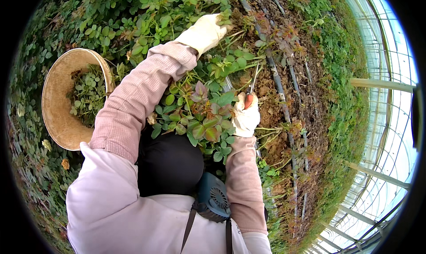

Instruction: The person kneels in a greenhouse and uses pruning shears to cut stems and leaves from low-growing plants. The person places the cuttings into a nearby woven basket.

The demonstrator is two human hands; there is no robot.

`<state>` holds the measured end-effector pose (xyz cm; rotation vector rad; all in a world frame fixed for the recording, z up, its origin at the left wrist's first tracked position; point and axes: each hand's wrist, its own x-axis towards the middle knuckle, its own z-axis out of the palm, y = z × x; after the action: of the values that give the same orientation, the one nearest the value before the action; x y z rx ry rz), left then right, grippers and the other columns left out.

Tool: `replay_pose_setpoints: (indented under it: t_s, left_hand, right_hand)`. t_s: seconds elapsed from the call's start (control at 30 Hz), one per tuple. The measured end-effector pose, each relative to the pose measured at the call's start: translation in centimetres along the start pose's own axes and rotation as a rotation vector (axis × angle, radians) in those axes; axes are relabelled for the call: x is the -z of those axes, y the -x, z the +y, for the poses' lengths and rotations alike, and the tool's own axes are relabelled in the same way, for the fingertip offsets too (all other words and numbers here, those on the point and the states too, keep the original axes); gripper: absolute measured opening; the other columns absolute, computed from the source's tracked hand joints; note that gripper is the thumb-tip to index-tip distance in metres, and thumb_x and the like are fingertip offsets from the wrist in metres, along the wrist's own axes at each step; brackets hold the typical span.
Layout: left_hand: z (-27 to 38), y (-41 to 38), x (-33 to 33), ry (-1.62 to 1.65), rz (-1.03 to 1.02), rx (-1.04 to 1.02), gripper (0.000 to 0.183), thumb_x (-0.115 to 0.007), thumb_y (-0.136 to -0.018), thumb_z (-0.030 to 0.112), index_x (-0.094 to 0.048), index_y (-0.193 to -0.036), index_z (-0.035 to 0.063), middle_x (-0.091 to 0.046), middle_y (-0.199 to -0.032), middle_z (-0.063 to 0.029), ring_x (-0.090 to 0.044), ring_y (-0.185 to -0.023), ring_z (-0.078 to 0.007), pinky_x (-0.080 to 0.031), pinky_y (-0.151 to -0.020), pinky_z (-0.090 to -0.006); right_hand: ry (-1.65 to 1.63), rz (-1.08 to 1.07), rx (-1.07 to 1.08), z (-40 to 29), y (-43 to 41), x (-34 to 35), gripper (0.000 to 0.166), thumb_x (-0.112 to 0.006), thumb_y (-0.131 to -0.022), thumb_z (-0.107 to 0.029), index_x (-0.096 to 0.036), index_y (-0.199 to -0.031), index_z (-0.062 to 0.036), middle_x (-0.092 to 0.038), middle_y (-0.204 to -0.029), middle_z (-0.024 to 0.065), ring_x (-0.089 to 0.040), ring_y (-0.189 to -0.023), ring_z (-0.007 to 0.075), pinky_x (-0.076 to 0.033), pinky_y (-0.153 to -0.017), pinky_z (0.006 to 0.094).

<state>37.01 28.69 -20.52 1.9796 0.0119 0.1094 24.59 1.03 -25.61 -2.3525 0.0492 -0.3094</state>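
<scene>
My left hand (pixel 205 34), in a cream work glove, reaches into the rose foliage at the top of the view. Leaves and thin stems lie around its fingertips and partly cover them, so I cannot tell whether it grips a shoot. My right hand (pixel 245 116), gloved alike, is closed around the red handle (pixel 248 101) of narrow-bladed snips. Their metal blades (pixel 255 77) point away from me, up to some green rose stems (pixel 253 64). A leafy rose bush (pixel 203 121) with green and reddish leaves fills the space between my forearms.
Left of my arm a stained, tilted bucket (pixel 58 101) holds cut leafy shoots (pixel 88 96). Dark irrigation pipes (pixel 279 84) run along the soil bed on the right. Another plant row (pixel 346 74) and greenhouse posts (pixel 382 84) stand beyond. A small fan (pixel 214 197) hangs at my chest.
</scene>
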Motion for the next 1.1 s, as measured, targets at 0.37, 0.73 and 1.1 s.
replay_pose_setpoints:
  t_s: [0.37, 0.73, 1.1]
  left_hand:
    - [7.2, 0.7, -2.0, -0.556, -0.344, -0.153, 0.032, -0.067, -0.092, 0.012, -0.066, -0.123, 0.0037, -0.073, -0.097, -0.0205, -0.074, -0.095, -0.0372, -0.06, -0.08, -0.043]
    - [1.2, 15.9, 8.3, 0.675, -0.053, 0.353, 0.033, -0.068, -0.102, 0.029, -0.066, -0.124, 0.0048, -0.053, -0.081, 0.0066, -0.033, -0.057, -0.003, -0.026, -0.05, -0.0228]
    - [3.4, 31.4, 21.9, -0.344, 0.294, 0.603, 0.065, -0.075, -0.093, 0.024, -0.047, -0.148, 0.0053, -0.069, -0.11, -0.0177, -0.067, -0.084, -0.0217, -0.054, -0.071, -0.0357]
  right_hand:
    - [-0.103, 0.03, 0.077, 3.2, -0.5, -1.2, 0.028, -0.07, -0.093, -0.025, -0.072, -0.119, -0.0136, -0.073, -0.081, 0.007, -0.069, -0.066, 0.0219, -0.056, -0.066, 0.0316]
    - [-0.118, 0.017, 0.127, 3.9, -0.7, -1.3, 0.029, -0.072, -0.092, -0.023, -0.072, -0.118, -0.0112, -0.072, -0.079, 0.0086, -0.069, -0.065, 0.0229, -0.056, -0.065, 0.0314]
    - [0.174, -0.06, 0.031, -3.0, -0.1, 2.1, 0.033, -0.066, -0.095, -0.041, -0.067, -0.12, -0.0182, -0.074, -0.092, 0.0105, -0.073, -0.082, 0.0317, -0.057, -0.076, 0.0406]
